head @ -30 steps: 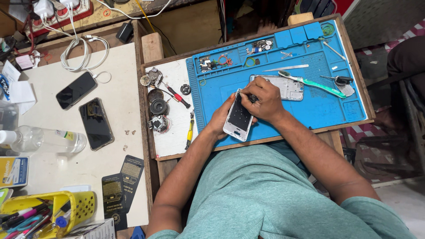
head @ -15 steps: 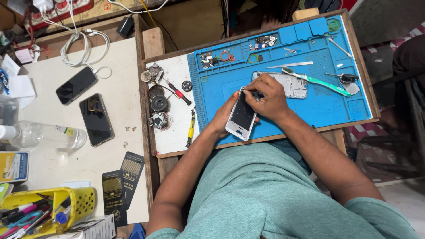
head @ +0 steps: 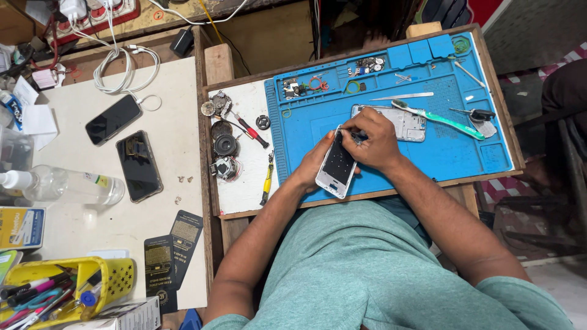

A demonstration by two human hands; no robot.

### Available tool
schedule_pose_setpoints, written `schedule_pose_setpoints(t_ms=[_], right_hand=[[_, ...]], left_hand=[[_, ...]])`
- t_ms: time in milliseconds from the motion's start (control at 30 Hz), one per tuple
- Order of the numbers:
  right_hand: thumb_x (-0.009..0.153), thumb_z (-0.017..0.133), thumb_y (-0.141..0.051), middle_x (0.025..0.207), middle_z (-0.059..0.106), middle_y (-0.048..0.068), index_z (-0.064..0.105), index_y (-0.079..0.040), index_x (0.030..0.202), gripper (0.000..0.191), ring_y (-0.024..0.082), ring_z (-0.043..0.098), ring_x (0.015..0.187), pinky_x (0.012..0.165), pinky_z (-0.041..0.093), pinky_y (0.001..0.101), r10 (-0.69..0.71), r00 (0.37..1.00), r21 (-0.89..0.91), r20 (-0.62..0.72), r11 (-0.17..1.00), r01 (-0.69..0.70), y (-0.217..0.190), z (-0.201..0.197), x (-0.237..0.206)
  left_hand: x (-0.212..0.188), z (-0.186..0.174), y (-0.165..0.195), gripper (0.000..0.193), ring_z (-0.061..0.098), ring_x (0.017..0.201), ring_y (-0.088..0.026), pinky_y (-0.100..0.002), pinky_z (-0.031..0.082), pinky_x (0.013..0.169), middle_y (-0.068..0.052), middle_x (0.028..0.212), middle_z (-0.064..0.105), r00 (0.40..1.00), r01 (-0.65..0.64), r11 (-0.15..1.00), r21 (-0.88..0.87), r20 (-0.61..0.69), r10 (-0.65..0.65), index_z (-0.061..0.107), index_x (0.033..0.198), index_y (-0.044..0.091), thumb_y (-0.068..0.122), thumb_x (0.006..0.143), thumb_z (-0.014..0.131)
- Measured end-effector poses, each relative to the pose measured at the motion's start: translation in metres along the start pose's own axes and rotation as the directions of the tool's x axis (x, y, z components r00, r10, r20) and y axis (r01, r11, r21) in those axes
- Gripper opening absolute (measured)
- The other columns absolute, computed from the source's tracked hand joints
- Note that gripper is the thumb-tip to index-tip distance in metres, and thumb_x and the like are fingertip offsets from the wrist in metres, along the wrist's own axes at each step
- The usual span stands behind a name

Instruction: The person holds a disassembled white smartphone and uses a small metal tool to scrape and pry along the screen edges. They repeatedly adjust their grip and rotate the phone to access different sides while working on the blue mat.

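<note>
The left hand point(head: 312, 166) is closed around the lower edge of a white-framed phone point(head: 337, 164), propped tilted on the blue work mat point(head: 428, 153). The right hand point(head: 373, 142) pinches a small dark tool point(head: 358, 135) at the phone's top. On the white table point(head: 177, 201) lie two black rectangular cards point(head: 171, 244), a yellow perforated basket point(head: 119, 278) and a blue-yellow box point(head: 21, 227) at the left edge.

Two dark phones point(head: 125, 146) lie beside a clear bottle point(head: 67, 186).
</note>
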State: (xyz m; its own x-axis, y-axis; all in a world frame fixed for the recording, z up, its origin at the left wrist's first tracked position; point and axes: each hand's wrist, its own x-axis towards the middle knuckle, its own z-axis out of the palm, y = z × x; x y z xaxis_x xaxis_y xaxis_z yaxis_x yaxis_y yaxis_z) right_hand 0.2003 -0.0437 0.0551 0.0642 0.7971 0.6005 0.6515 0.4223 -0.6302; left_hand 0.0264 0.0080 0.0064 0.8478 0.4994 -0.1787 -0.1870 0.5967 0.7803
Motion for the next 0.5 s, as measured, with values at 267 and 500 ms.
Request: schedule_pose_setpoints(t_ms=[267,500], right_hand=[[0.083,0.075,-0.006,0.085,0.064,0.009,0.071,-0.002,0.091,0.01,0.02,0.067,0.075,0.066,0.055,0.0316,-0.01,1.0,0.021,-0.026,1.0,0.01,-0.002,0.0,0.004],[0.08,0.076,-0.005,0.081,0.062,0.009,0.07,-0.001,0.086,0.01,0.02,0.064,0.069,0.062,0.052,0.0327,-0.001,1.0,-0.019,-0.024,1.0,0.0,-0.002,0.0,0.004]], left_hand=[[-0.001,0.005,0.008,0.052,0.076,0.091,-0.03,-0.037,0.067,0.077,-0.016,0.113,0.068,0.998,-0.038,0.999,-0.031,0.045,0.04,0.042,0.144,0.01,0.05,0.112,0.031],[-0.002,0.008,0.011,0.052,0.076,0.093,-0.029,-0.036,0.067,0.078,-0.017,0.116,0.068,0.997,-0.046,0.999,-0.022,0.061,0.048,0.042,0.145,0.009,0.048,0.113,0.028]])
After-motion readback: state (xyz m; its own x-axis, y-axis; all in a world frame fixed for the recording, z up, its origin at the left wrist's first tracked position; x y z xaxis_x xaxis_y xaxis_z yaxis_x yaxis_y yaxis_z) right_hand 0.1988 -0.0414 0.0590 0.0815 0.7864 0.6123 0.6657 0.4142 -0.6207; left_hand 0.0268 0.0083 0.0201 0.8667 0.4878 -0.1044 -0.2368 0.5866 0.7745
